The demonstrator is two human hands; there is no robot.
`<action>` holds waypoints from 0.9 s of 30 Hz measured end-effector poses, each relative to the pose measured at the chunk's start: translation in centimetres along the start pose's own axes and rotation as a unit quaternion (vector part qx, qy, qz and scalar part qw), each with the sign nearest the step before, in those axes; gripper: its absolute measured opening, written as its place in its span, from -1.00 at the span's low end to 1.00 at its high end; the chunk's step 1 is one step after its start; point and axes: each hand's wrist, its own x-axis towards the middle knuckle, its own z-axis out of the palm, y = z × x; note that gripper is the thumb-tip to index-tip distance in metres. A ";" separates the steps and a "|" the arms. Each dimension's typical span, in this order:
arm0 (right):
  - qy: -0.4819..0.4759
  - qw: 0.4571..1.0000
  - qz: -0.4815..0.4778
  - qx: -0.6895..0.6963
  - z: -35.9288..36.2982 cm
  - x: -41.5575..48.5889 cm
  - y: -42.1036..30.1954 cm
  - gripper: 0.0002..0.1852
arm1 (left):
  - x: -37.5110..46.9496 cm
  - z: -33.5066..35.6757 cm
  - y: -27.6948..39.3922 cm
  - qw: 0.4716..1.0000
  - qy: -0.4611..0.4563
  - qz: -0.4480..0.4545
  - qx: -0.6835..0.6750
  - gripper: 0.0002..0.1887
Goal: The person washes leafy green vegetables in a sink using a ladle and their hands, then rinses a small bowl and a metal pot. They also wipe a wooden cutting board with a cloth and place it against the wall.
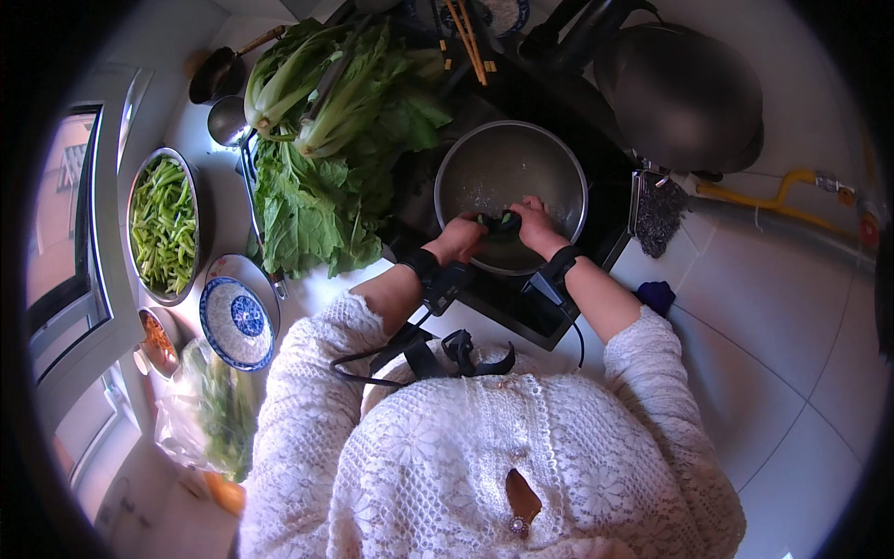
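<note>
A round metal bowl (513, 164) with cloudy liquid stands on the black cooktop in front of me. Over its near part, my left hand (457, 237) and my right hand (536, 225) grip the two ends of a small dark green item (501, 222); it looks like a vegetable, but its kind is not clear. Fingertips of both hands are partly hidden. Left of the bowl lies a pile of leafy green vegetables (335, 182), the part nearest to my left hand.
At the left are a bowl of cut green stalks (164, 227), a blue-and-white plate (237, 325), a bowl of orange shreds (159, 342) and a plastic bag of greens (209, 412). Chopsticks (466, 42) lie at the back. A wok (688, 98) and steel wool (656, 216) are on the right.
</note>
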 end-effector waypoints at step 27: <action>-0.094 0.940 -0.190 0.266 -9.7 -2.8 -6.7 -0.60 | -3.0 0.6 2.5 0.917 -0.185 -0.022 -0.352 -0.66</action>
